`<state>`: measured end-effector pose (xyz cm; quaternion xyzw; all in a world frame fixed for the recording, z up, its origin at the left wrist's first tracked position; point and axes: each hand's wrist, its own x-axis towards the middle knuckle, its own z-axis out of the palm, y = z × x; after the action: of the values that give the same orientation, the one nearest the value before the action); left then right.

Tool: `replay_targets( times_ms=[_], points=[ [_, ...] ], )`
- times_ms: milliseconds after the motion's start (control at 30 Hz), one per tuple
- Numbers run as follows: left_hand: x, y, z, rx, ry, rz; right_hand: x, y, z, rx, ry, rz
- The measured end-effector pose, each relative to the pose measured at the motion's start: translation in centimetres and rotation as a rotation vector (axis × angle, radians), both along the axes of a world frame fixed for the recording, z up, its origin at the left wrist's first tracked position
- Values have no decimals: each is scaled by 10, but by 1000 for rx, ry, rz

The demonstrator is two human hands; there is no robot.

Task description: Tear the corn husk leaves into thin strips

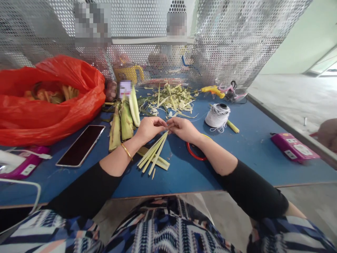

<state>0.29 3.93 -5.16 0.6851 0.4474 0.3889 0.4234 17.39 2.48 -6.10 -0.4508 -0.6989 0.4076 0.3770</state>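
Note:
Over the middle of the blue table, my left hand (151, 127) and my right hand (181, 127) meet at their fingertips. Both pinch the top end of a small bundle of pale green plant strips (155, 151), which fans out downward toward me. Under the bundle lies a wider cut piece of stalk (162, 162), and a tiny loose sliver (153, 174) rests near its lower end. Several thick green stalk pieces (127, 121) lie just beyond my left wrist. A red ring-shaped thing (194, 154) is partly covered by my right forearm. The exact fingertip hold is too small to make out.
A cone of white thread (218, 117), a yellow glue gun (213, 91) and a purple packet (293, 147) are on the right. Plant scraps (176, 98) pile up before the perforated screen (223, 45). Leftward are a phone (81, 146) and a red plastic bag (79, 84).

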Motion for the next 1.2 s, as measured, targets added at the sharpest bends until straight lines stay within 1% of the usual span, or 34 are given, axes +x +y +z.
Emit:
replay_targets(
  times_ms=[67,133,300,400,500,600,667,800,1000,1200],
  points=[
    [0,0,0,112,85,17,-1,-1,0,1,-30,-29],
    [0,-2,1,180,157,41,-2,-2,1,5,-54,-51],
    [4,-8,3,244,258,155,-7,-10,6,71,-106,-76],
    [6,-12,2,246,261,193,-9,-12,7,100,-97,-92],
    [7,-15,2,254,269,216,-9,-11,5,93,-50,-148],
    [8,-18,3,273,283,225,-9,-9,4,-19,61,-204],
    [9,-19,4,269,277,221,-8,-9,5,-101,139,-201],
    [10,-19,3,261,245,199,-8,-10,5,-156,209,-184],
    [10,-18,1,287,229,207,-9,-11,8,-169,192,-226],
    [10,-18,2,250,200,226,-8,-13,10,-147,133,-255]
  ],
)
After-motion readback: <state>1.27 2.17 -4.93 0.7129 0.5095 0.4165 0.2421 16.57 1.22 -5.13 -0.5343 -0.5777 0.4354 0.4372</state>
